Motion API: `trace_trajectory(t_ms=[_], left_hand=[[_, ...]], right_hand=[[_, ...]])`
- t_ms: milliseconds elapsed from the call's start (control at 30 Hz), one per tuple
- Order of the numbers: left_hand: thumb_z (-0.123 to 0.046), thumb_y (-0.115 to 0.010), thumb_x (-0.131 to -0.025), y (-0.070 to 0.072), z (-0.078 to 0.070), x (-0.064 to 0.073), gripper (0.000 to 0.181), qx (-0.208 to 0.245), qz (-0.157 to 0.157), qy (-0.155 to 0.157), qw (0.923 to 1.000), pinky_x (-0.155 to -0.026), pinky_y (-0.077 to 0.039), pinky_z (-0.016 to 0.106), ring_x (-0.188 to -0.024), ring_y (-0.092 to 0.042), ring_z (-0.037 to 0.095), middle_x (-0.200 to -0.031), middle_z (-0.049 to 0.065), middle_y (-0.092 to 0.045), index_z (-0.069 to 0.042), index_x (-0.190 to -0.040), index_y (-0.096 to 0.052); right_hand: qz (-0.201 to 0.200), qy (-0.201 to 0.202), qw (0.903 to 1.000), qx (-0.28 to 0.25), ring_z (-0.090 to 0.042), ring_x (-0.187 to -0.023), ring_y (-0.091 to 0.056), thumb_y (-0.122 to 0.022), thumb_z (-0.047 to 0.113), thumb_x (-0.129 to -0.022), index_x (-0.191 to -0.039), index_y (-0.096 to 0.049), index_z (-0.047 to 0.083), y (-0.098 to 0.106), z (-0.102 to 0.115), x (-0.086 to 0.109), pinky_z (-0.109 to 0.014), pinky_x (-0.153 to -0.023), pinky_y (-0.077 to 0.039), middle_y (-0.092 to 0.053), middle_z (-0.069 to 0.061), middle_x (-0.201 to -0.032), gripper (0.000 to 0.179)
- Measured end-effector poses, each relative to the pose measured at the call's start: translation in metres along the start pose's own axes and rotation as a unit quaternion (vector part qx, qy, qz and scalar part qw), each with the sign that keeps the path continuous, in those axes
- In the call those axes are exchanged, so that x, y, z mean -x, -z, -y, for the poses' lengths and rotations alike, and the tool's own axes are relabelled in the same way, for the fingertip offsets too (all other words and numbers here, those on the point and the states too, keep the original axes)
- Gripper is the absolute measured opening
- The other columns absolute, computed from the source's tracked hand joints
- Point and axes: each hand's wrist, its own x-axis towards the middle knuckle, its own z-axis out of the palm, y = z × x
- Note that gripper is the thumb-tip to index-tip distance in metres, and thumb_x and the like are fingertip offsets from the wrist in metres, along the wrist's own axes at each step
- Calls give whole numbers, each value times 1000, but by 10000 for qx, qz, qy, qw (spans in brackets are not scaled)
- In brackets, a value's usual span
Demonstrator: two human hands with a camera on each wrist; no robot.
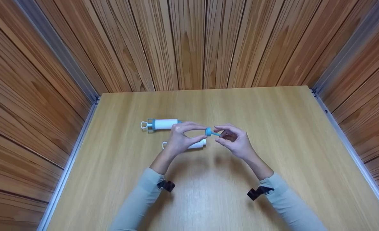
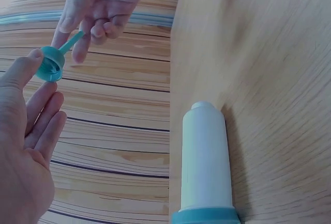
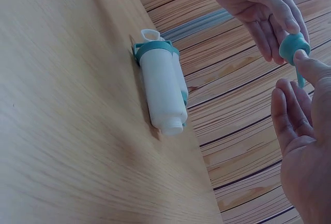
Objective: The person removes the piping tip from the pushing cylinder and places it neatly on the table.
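Note:
My left hand (image 1: pixel 184 138) pinches the wide, cup-like base of a small blue nozzle (image 1: pixel 208 132) between thumb and fingers. Its thin stem points toward my right hand (image 1: pixel 236 141), whose thumb and forefinger stand apart on either side of the stem. In the left wrist view, the hollow underside of the nozzle (image 2: pixel 50 68) shows. Behind and below my left hand, two white syringe-like tubes with loop handles lie on the table. The farther tube (image 1: pixel 166 124) has a blue collar; the nearer tube (image 1: pixel 198 144) is partly hidden by the hand.
The wooden table (image 1: pixel 131 189) meets plank walls (image 1: pixel 189 48) at the back and both sides. Metal rails (image 1: pixel 70 166) run along its side edges. A small black camera (image 1: pixel 166 186) sits on each wrist, over grey-green sleeves.

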Motion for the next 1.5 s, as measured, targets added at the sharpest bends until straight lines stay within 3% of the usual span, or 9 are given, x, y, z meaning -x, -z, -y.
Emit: trace_trajectory(t_ms=[167,333,600,800,1000,1500], left_hand=[[-14,-91,-95,0,1,1,24,107,-98,-123,9998,-105,-66,46,-114,-84,30,-117,9,-89,-8,-119,-88],[-13,-91,-96,-2,3,1,24,118,-113,-171,9997,-106,-66,45,-114,-84,31,-118,10,-88,-7,-119,-87],[-14,-91,-96,-2,2,2,25,155,-34,-83,9998,-107,-66,45,-115,-84,30,-119,11,-88,-6,-120,-86],[-13,-91,-96,-4,2,1,25,257,-16,-90,9996,-108,-66,44,-114,-84,31,-119,12,-88,-5,-120,-86],[-13,-92,-95,-5,2,1,26,259,-18,-151,9995,-106,-66,43,-113,-84,31,-117,13,-88,-5,-119,-86],[-14,-93,-94,-7,1,2,30,250,72,139,9996,-108,-66,47,-116,-83,31,-119,14,-87,-4,-121,-85]], right_hand=[[-65,-110,9998,-136,-1,-87,-73,-78,-17,-93,-126,-73,-16,0,-1,2,-15,-81,-63,-84,14,-113,33],[7,-202,9995,-258,-1,-87,-76,-75,-16,-98,-120,-75,-18,0,-1,3,-16,-80,-64,-82,14,-106,22],[-14,-357,9994,-40,-14,-89,-79,-75,-14,-99,-117,-79,-14,2,0,2,-18,-81,-65,-82,15,-106,18],[-31,-485,9988,33,-7,-88,-77,-76,-12,-99,-117,-80,-12,1,3,1,-18,-81,-65,-81,16,-104,18],[-10,-322,9994,-106,-6,-88,-77,-76,-14,-98,-116,-79,-15,0,3,1,-17,-80,-64,-82,17,-105,18],[40,-125,9998,-145,-2,-89,-77,-76,-15,-97,-114,-80,-15,-2,8,-2,-17,-80,-65,-82,16,-107,17]])
